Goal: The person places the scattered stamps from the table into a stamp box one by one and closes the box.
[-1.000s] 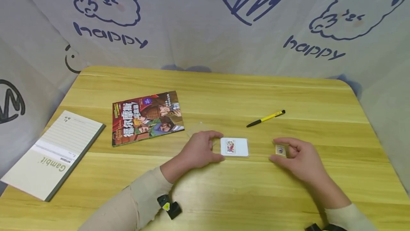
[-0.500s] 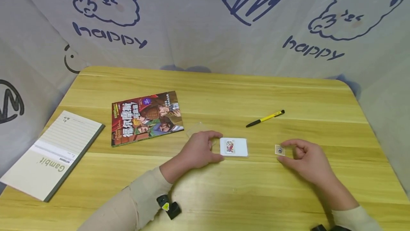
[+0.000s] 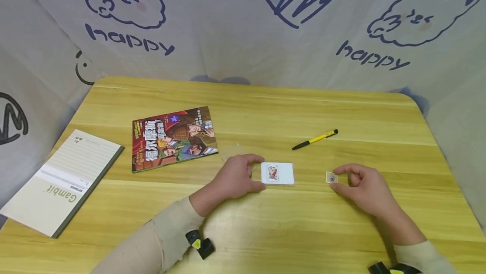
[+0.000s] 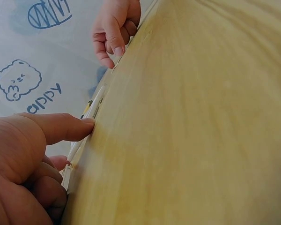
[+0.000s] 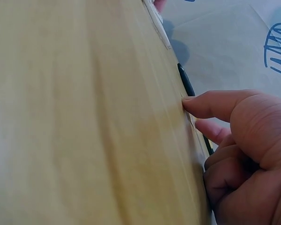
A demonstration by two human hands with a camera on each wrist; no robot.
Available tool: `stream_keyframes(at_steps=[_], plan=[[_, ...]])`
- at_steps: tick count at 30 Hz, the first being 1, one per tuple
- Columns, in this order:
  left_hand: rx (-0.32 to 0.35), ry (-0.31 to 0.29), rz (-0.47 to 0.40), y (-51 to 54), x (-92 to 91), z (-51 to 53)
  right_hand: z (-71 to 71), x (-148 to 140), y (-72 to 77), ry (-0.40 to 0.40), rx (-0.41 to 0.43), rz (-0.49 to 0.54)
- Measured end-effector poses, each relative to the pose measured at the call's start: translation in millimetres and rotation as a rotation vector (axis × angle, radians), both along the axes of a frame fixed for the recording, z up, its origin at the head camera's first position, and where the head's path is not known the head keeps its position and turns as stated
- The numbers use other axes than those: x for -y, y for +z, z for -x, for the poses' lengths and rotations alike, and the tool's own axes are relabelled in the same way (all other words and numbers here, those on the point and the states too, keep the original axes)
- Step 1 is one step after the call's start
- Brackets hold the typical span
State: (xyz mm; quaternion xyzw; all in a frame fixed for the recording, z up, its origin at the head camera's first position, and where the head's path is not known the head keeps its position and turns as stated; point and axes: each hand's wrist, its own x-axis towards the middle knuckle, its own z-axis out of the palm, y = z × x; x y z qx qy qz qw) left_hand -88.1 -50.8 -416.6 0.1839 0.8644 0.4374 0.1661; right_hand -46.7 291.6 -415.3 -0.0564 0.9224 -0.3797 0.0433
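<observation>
My left hand (image 3: 234, 177) holds the left end of a white rectangular card-like slab (image 3: 286, 173) between thumb and index finger. A small rectangle with a colourful printed picture (image 3: 273, 173) lies on the slab's left half. To the right, a small clear square (image 3: 331, 177) with a dark bluish mark lies on the table, and my right hand (image 3: 362, 187) pinches its right-hand corners with thumb and index finger. From the side, the left wrist view shows the slab (image 4: 79, 136) almost edge-on. In the right wrist view the square is mostly hidden by my fingers (image 5: 210, 104).
A yellow and black pen (image 3: 315, 139) lies behind the gap between my hands. Behind my left hand is a thin transparent sheet (image 3: 231, 150), partly covered. An illustrated book (image 3: 174, 139) and a notebook (image 3: 64, 181) lie to the left. A printed cloth (image 3: 243, 50) hangs beyond the table.
My right hand has drawn back to the right, its fingertips sliding from the clear square's left side to its right corners. The square has barely moved. The left hand stays put on the slab.
</observation>
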Motion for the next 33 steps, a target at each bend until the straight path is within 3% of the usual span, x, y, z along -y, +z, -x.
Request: stream_keyframes(at_steps=[9,18,26,33], plan=[[0.002,-0.004,0.0,0.8,0.2,0.0,-0.8,1.5,1.6,0.016,0.012,0.011],[0.011,-0.003,0.001,0.5,0.3,0.1,-4.6,2.3,-3.0,0.014,-0.098,0.06],[0.01,-0.001,0.001,0.5,0.4,0.0,-6.9,1.3,-6.5,0.027,-0.14,0.102],[0.008,-0.006,0.002,0.7,0.6,-0.1,-5.9,-0.7,-10.4,-0.035,-0.087,0.174]])
